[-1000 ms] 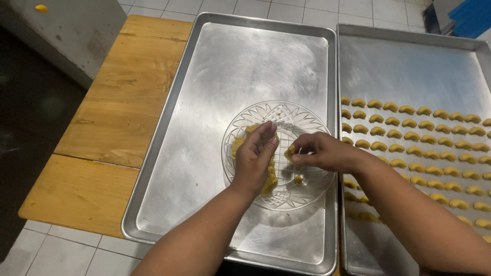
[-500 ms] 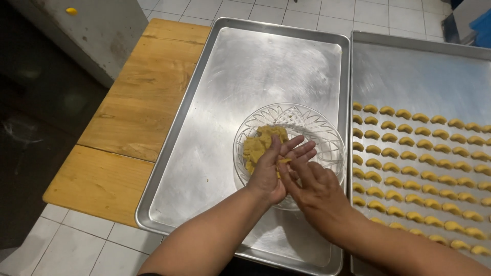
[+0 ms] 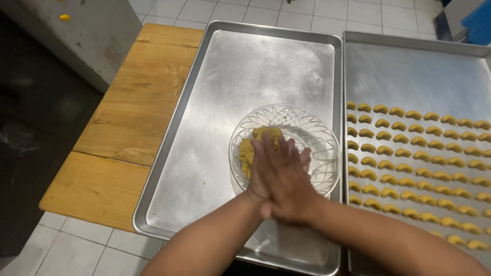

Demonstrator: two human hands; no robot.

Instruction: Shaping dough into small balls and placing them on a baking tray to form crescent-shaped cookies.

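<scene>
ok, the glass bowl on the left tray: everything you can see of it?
The glass bowl is clear, round and shallow, with a cut fan or starburst pattern and a scalloped rim. It sits upright on the left metal tray, near that tray's right edge. A lump of yellow-brown dough lies in its left half. The left hand and right hand, pressed together, cover its near side.

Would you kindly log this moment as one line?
hands pressed palm to palm over glass bowl | dough in bowl | bowl on left tray | shaped pieces on right tray

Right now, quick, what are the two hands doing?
Left hand: flat, pressed palm to palm against the right, over the glass bowl of dough.
Right hand: flat on top; anything between them is hidden.
</scene>
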